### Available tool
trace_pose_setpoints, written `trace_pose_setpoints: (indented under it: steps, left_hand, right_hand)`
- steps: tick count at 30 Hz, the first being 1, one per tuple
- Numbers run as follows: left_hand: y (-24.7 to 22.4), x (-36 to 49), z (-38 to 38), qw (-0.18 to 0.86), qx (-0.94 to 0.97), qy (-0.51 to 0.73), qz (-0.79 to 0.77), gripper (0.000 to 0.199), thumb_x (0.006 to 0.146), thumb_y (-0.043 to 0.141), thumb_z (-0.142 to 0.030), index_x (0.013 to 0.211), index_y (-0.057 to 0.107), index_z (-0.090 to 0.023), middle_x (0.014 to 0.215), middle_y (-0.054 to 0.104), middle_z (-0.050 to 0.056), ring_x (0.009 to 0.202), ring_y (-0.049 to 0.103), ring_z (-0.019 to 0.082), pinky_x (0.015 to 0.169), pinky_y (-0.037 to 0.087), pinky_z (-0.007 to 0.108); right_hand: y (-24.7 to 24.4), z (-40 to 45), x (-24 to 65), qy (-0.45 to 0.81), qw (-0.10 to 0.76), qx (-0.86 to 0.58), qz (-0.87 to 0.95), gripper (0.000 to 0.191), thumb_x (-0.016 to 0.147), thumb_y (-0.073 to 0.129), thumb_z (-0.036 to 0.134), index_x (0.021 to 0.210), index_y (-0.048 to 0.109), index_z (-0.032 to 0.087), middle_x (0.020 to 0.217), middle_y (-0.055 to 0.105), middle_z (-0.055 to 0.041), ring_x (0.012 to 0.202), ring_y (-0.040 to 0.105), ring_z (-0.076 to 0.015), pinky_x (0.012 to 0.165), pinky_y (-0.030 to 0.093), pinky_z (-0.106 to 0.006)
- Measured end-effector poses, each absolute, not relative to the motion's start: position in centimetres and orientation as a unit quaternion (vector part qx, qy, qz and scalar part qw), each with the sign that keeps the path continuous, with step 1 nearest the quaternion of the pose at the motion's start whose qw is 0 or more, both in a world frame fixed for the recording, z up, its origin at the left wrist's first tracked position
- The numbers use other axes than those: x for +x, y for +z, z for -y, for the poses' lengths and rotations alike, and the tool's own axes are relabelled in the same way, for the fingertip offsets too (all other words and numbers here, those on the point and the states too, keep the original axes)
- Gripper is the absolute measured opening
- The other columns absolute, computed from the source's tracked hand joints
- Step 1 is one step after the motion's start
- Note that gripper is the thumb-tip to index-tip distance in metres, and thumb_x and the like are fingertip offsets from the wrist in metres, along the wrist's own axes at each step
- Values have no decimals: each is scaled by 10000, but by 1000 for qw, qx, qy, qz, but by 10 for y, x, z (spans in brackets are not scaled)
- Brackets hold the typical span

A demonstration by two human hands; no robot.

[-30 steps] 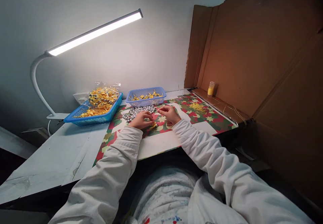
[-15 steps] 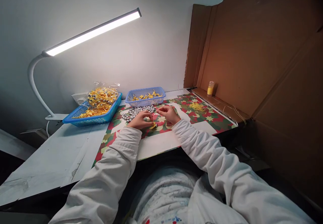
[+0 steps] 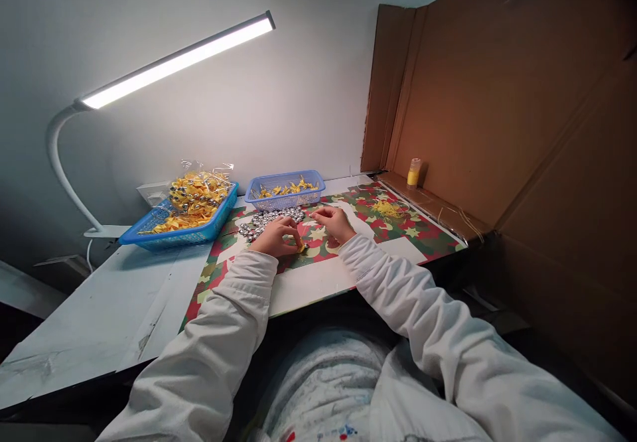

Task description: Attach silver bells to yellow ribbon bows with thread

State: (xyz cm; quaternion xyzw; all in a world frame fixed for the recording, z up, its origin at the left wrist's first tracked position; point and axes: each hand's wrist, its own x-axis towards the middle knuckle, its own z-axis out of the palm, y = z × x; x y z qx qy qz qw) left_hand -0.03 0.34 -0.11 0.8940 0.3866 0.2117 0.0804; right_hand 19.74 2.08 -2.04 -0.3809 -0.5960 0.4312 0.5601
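My left hand (image 3: 277, 237) is at the middle of the board, thumb and fingers pinched on a small yellow ribbon piece (image 3: 302, 248) with a shiny bit at its end. To its right, my right hand (image 3: 336, 224) hovers in a pinch, a short gap between the two. Whatever lies between its fingertips is too small to make out. Just behind the left hand spreads a heap of shiny silver balls (image 3: 259, 221), partly covered by that hand. The camouflage-patterned sheet (image 3: 318, 256) lies under both hands.
A blue basket (image 3: 199, 235) heaped with yellow ribbon pieces stands at the left, beside the lamp (image 3: 74, 163). Behind the hands sits a paler basket (image 3: 283, 200) with more. Yellow threads (image 3: 388, 210) lie right, near a small bottle (image 3: 413, 174) by the cardboard wall (image 3: 497, 97).
My left index finger has come down from its raised curl onto the yellow ribbon piece. My right hand keeps its pinch, hardly moved. The view has shifted slightly.
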Motion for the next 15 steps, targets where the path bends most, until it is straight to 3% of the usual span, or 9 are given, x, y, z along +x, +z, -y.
trace_pose_setpoints:
  steps: [6, 15]
  left_hand:
    - [1, -3, -4, 70, 898, 195, -387, 99, 653, 676, -307, 670, 768, -272, 785, 587, 30, 781, 512, 187, 821, 402, 328]
    - [2, -3, -4, 80, 897, 211, -379, 122, 674, 655, -257, 679, 774, -280, 791, 627, 28, 767, 538, 187, 807, 400, 339]
  right_hand:
    - [-21, -21, 197, 430, 561, -383, 594, 242, 642, 681, 393, 679, 647, 156, 701, 642, -21, 712, 559, -141, 676, 454, -279]
    - [-23, -24, 197, 451, 577, -367, 574, 254, 638, 690, 407, 720, 658, 169, 692, 632, -13, 674, 545, -128, 637, 446, -265]
